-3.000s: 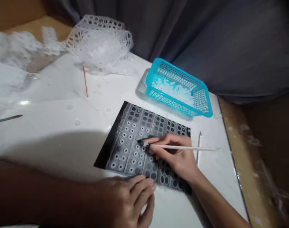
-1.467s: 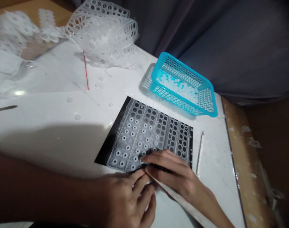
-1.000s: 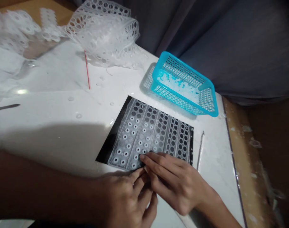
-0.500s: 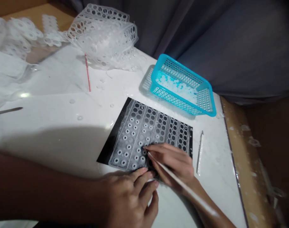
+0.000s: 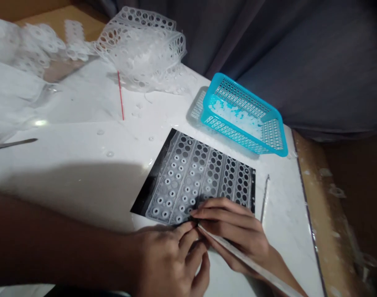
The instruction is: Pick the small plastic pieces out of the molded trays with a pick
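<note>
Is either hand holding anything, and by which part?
The right hand grips the pale stick near its forward end. The left hand is at the near edge of the patterned sheet; whether it holds anything can't be told.

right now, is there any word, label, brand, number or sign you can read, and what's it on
None can be read anywhere in view.
Blue basket: no lettering seen.
Black sheet: no readable text; the pale specks along its right edge are too small to make out.
Pale stick in the right hand: any print is too blurred to tell.
Red stick: too thin and small to tell.
</note>
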The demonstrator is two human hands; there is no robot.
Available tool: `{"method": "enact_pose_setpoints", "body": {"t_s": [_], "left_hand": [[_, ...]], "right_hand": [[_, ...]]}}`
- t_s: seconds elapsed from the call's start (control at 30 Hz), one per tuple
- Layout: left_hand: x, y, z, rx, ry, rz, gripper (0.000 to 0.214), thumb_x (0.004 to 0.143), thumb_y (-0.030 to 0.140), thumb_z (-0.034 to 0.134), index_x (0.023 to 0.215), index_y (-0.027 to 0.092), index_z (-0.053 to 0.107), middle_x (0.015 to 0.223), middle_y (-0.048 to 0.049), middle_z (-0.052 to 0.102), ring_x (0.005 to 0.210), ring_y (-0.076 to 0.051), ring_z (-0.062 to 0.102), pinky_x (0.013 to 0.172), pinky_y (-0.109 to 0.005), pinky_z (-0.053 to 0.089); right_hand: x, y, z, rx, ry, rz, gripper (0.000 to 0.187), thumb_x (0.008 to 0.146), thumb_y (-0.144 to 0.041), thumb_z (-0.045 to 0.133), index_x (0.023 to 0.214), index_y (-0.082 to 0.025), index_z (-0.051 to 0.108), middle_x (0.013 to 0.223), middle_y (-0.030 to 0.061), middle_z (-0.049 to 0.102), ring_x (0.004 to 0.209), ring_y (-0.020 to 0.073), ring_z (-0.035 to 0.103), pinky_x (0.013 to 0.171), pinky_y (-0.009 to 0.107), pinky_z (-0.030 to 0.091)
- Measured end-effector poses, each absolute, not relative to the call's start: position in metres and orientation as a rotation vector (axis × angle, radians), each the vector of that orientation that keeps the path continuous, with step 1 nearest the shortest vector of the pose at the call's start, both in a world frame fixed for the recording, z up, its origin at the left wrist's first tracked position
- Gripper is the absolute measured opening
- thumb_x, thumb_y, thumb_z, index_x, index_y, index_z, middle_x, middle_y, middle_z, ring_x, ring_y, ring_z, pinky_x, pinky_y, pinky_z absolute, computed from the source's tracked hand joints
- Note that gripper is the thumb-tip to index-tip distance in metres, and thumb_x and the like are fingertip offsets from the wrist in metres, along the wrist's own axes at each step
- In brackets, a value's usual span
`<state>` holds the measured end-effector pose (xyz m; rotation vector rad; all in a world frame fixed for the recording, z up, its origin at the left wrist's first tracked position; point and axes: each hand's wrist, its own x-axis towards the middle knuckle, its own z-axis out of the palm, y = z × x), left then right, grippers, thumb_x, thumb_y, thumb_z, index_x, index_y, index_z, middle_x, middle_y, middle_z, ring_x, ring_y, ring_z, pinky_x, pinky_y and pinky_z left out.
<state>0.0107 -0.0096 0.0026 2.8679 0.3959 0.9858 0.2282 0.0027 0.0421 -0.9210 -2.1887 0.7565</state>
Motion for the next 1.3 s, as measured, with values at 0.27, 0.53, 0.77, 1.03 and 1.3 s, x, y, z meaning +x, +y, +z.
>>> {"method": "enact_pose_setpoints", "body": {"t_s": [0.27,0.53,0.77,1.03,1.3], "left_hand": [[0.013,-0.018,-0.008,2.875,0.394,1.002,0.015,0.091,0.018,0.065,0.101,0.012,0.074,0.095,-0.0144,0.078,0.091,-0.029,0.077,0.082,-0.045,0.066],[0.011,-0.014,-0.003,2.859,0.369,1.018,0.015,0.09,0.018,0.066,0.101,0.012,0.076,0.098,-0.0145,0.079,0.096,-0.031,0.079,0.088,-0.045,0.066],[0.015,-0.025,-0.018,2.789,0.453,1.088,0.018,0.09,0.02,0.064,0.1,0.013,0.077,0.116,-0.0153,0.08,0.105,-0.035,0.078,0.084,-0.049,0.068],[0.011,-0.022,-0.008,2.754,0.61,1.035,0.02,0.094,0.025,0.06,0.101,0.016,0.078,0.111,-0.0144,0.082,0.1,-0.029,0.079,0.071,-0.037,0.066],[0.007,-0.012,-0.002,2.936,0.32,0.962,0.021,0.089,0.027,0.071,0.105,0.015,0.078,0.119,-0.0139,0.081,0.109,-0.034,0.078,0.092,-0.046,0.064]], "right_hand": [[0.234,-0.001,0.033,-0.927,-2.337,0.621,0.019,0.1,-0.012,0.068,0.117,-0.017,0.076,0.123,0.0145,0.081,0.12,0.0319,0.074,0.088,0.048,0.068],[0.231,0.002,0.032,-0.91,-2.355,0.501,0.019,0.101,-0.009,0.066,0.116,-0.017,0.076,0.121,0.0119,0.082,0.113,0.029,0.078,0.086,0.045,0.064],[0.206,0.007,0.039,-1.375,-1.599,0.992,0.013,0.096,-0.015,0.075,0.084,-0.02,0.074,0.098,0.0086,0.085,0.09,0.0228,0.081,0.079,0.034,0.066],[0.207,0.017,0.046,-1.407,-1.634,1.068,0.012,0.098,-0.022,0.075,0.086,-0.021,0.077,0.098,0.0075,0.084,0.09,0.023,0.081,0.081,0.035,0.065],[0.206,0.014,0.042,-1.427,-1.72,0.647,0.016,0.099,-0.016,0.072,0.091,-0.03,0.074,0.107,0.0007,0.084,0.091,0.0249,0.081,0.081,0.037,0.068]]}}
